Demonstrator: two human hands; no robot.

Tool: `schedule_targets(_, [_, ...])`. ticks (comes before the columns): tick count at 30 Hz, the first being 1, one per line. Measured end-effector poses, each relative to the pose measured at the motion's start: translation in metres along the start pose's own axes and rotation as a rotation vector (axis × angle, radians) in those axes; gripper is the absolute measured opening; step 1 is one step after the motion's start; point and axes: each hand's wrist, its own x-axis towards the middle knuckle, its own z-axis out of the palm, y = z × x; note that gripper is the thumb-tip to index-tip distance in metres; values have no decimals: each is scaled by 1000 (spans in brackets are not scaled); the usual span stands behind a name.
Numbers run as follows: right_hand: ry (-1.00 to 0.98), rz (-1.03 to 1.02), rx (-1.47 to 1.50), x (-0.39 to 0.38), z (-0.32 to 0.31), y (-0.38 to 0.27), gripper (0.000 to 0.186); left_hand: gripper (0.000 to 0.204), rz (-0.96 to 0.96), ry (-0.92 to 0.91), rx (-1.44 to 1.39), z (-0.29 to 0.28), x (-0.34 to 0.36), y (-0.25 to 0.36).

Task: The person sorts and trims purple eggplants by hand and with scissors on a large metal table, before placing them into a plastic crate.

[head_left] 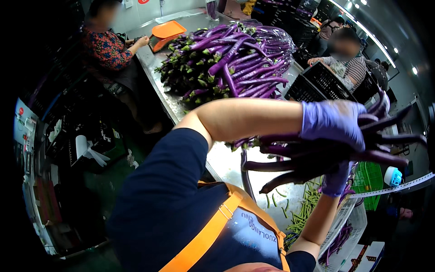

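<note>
A bunch of long purple eggplants (385, 161) is lifted above the right part of the metal table. My left hand (333, 122), in a purple glove, reaches across and wraps over the bunch from the far side. My right hand (336, 180), gloved alike, grips it from the near side, its fingers partly hidden under the eggplants. Stem ends point left, and the slim ends fan out to the right. Farther back, a big heap of eggplants (244, 59) covers the table, some of it under clear plastic. Green beans (308, 204) lie scattered below my hands.
An orange scoop (168, 30) rests at the table's far left, near a person in a flowered top (106, 50). Black crates (324, 81) stand at the far right before another person in stripes (355, 68). A green basket (368, 181) and white crate (358, 222) sit at right.
</note>
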Motion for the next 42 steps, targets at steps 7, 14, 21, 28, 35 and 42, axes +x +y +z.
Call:
schedule_targets(7, [-104, 107, 320, 99, 180, -19, 56, 49, -149, -72, 201, -143, 10, 52])
schedule_targets(14, [-214, 221, 480, 214, 363, -21, 43, 35, -202, -137, -178, -322, -7, 87])
schedule_targets(21, [-146, 478, 574, 343, 441, 57, 54, 60, -396, 64, 71, -503, 35, 34])
schedule_targets(28, [-2, 587, -21, 399, 425, 187, 52, 51, -497, 97, 216, -589, 41, -86])
schedule_targets(35, [-81, 250, -668, 365, 417, 195, 120, 55, -586, -140, 715, -600, 48, -145])
schedule_targets(42, [-288, -249, -1175, 324, 412, 164, 82, 115, -601, 61, 923, -594, 40, -127])
